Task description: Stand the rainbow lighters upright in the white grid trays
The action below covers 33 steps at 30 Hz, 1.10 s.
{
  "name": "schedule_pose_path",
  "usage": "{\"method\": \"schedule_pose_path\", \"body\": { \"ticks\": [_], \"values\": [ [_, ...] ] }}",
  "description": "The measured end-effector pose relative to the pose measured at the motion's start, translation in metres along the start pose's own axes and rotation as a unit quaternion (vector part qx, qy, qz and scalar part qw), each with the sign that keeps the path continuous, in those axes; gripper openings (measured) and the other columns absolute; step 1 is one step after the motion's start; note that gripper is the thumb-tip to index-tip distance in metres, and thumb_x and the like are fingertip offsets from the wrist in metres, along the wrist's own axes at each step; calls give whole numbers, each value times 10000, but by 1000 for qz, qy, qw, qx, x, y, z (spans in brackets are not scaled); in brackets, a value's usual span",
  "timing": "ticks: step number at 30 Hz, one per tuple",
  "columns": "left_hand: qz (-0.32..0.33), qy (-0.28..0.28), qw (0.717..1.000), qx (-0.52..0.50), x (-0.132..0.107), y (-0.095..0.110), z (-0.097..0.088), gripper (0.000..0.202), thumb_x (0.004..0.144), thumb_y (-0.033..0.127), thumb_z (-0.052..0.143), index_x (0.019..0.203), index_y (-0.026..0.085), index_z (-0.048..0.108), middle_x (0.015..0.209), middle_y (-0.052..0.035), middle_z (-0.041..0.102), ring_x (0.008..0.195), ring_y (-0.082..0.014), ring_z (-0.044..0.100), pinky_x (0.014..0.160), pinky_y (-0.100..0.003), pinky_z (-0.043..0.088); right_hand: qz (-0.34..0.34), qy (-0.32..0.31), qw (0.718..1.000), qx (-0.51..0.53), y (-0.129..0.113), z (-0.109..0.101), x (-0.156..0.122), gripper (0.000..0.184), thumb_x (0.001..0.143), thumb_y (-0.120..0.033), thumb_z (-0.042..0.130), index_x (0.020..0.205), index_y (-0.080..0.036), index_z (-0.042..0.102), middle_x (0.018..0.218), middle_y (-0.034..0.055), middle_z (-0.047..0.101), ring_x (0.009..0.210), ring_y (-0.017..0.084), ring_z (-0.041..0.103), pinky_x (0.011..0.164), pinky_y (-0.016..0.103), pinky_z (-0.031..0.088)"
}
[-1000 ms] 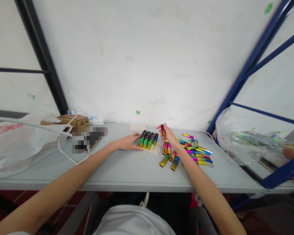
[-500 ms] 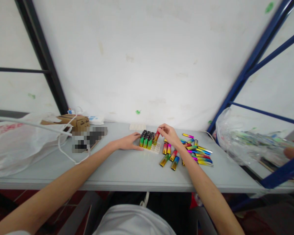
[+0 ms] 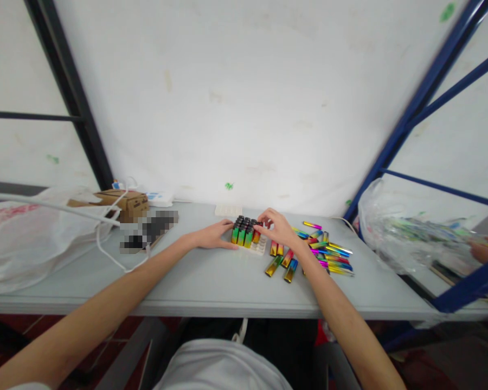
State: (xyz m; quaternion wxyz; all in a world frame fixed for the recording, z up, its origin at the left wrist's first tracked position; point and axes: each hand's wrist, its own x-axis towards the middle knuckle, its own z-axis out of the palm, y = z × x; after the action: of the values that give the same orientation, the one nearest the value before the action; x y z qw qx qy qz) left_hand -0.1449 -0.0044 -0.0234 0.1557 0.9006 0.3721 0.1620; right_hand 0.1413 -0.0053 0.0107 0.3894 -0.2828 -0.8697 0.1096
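Observation:
A white slotted tray (image 3: 260, 248) on the grey table (image 3: 211, 281) holds several upright rainbow-coloured lighters (image 3: 244, 232) with black tops. My left hand (image 3: 211, 236) rests flat against the tray's left side, fingers stretched along it. My right hand (image 3: 277, 227) is over the tray's right part, fingers pinched on a red-orange lighter (image 3: 256, 235) standing in a slot. A loose pile of rainbow lighters (image 3: 317, 252) lies to the right of that hand.
A spare white tray (image 3: 228, 210) lies by the wall. At the left are a white plastic bag (image 3: 28, 238), a cardboard box (image 3: 124, 201) and white cables. At the right stand a blue rack (image 3: 415, 124) and a clear bag (image 3: 406, 233); another person's hand (image 3: 482, 250) shows there.
My right hand carried a red lighter from above the pile leftward and down into the tray. My left hand stayed against the tray.

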Motion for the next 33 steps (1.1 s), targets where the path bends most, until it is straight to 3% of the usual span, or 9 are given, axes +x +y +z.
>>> {"method": "schedule_pose_path", "body": {
  "ticks": [14,20,25,29,33],
  "values": [
    [6,7,1000,-14,-1,2,-1,881,817,723,667,1496,201,460,1507,-141,493,1380,-330,476,1182,-412,347,43,-29,997,60,-2,-5,-2,292,852,-483,732,860,-199,662,833,23,642,717,154,587,691,306,508],
    [-4,-3,1000,-10,-1,4,-2,916,815,732,661,1489,144,462,1514,-164,477,1393,-332,458,1186,-388,336,29,-40,997,54,-3,-6,-1,262,839,-453,748,873,-197,700,847,29,634,717,152,582,686,299,497],
    [5,2,1000,-3,-1,3,-2,877,832,720,653,1500,189,450,1516,-140,480,1395,-320,460,1186,-387,335,45,-9,997,61,-1,-10,0,307,872,-499,706,936,-199,696,882,41,658,761,170,612,707,302,515],
    [1,-3,1000,-6,0,2,-1,872,826,710,669,1489,182,461,1519,-149,471,1399,-320,455,1196,-396,331,78,87,992,-52,23,-28,-3,338,987,-479,520,892,-195,676,842,62,663,767,195,599,777,337,496],
    [4,-3,1000,-7,0,0,-1,845,822,715,669,1462,194,492,1494,-135,498,1372,-311,487,1187,-384,344,184,122,947,-231,62,-56,-20,264,978,-333,480,1002,-166,684,967,128,663,918,253,600,938,394,457]
  ]
}}
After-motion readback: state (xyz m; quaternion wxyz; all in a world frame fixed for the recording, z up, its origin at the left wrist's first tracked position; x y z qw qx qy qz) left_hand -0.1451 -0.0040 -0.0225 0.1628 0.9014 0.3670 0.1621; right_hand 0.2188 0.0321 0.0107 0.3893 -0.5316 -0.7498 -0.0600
